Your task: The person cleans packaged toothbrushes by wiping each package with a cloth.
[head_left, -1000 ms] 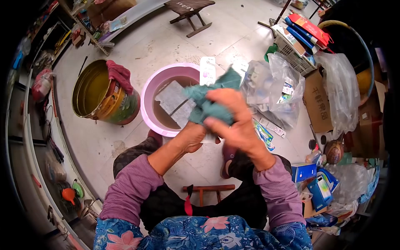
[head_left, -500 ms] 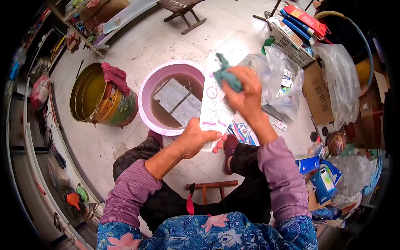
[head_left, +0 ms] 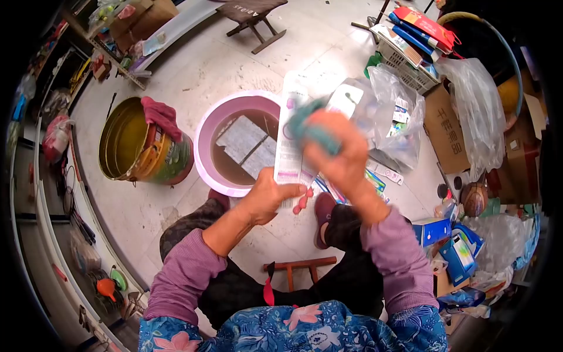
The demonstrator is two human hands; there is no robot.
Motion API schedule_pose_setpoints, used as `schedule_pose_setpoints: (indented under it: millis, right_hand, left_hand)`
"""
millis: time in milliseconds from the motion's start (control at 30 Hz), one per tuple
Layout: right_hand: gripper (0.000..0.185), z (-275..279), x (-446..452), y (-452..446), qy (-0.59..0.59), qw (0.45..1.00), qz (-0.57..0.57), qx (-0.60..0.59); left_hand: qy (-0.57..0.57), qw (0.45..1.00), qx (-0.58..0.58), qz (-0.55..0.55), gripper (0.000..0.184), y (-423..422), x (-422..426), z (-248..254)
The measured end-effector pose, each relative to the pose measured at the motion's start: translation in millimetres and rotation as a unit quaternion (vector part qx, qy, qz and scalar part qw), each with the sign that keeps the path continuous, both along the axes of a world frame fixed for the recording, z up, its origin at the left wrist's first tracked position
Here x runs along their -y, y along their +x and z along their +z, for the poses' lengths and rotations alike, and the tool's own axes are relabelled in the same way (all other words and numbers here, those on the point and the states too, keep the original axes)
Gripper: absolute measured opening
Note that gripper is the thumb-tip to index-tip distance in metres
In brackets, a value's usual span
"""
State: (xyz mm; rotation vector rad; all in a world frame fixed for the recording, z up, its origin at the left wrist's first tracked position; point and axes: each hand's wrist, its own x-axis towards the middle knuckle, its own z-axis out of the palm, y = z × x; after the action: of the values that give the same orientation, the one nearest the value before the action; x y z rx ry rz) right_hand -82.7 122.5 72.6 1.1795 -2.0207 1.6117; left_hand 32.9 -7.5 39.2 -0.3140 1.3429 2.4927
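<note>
My left hand (head_left: pixel 265 198) grips the lower end of white printed packaging cards (head_left: pixel 285 155), its thumb across their front. Small pink-red pieces (head_left: pixel 303 201) show by its fingertips. My right hand (head_left: pixel 338 149), smeared by motion, is closed round a green cloth (head_left: pixel 316 128) over the cards' upper right part. Left of the cards stands a pink basin (head_left: pixel 204 138) of murky water, with a grey slab (head_left: pixel 243 141) divided by a dark gap in it. Behind my right hand lies a clear plastic bag (head_left: pixel 404 135) of packaged items.
A metal bucket (head_left: pixel 176 155) with a pink cloth (head_left: pixel 159 117) on its rim stands at the left. A folding stool (head_left: pixel 252 13) is at the top. The right side holds a basket (head_left: pixel 410 67), a cardboard box (head_left: pixel 448 132) and blue boxes (head_left: pixel 456 261). Shelving lines the left.
The green cloth first covered the cards near my left hand, moved to their upper right edge, then came back down across their face. My left hand keeps its grip, and the cards have shifted slightly left.
</note>
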Motion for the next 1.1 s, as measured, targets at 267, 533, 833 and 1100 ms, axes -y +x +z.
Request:
schedule_pose_setpoints:
  millis: [267, 533, 833, 1100]
  right_hand:
    - [0.036, -3.4, -2.5, -37.8, 0.101, 0.983, -0.055, -0.146]
    - [0.032, -5.0, 12.1, 8.8, 0.105, 0.974, 0.021, -0.201]
    - [0.026, -3.4, -51.9, -90.8, -0.166, 0.942, -0.217, 0.193]
    - [0.032, 8.5, -27.7, -15.5, -0.017, 0.786, 0.069, 0.615]
  left_hand:
    - [-0.046, 0.998, 0.021, -0.038, 0.022, 9.5, -15.8, 12.7]
    - [-0.156, 0.986, -0.045, 0.034, 0.017, 1.2, -20.8, -0.7]
    - [-0.114, 0.992, 0.006, 0.046, 0.020, 1.4, -4.7, -0.6]
    - [0.005, 0.998, -0.008, 0.056, 0.029, -3.2, -4.1, 12.1]
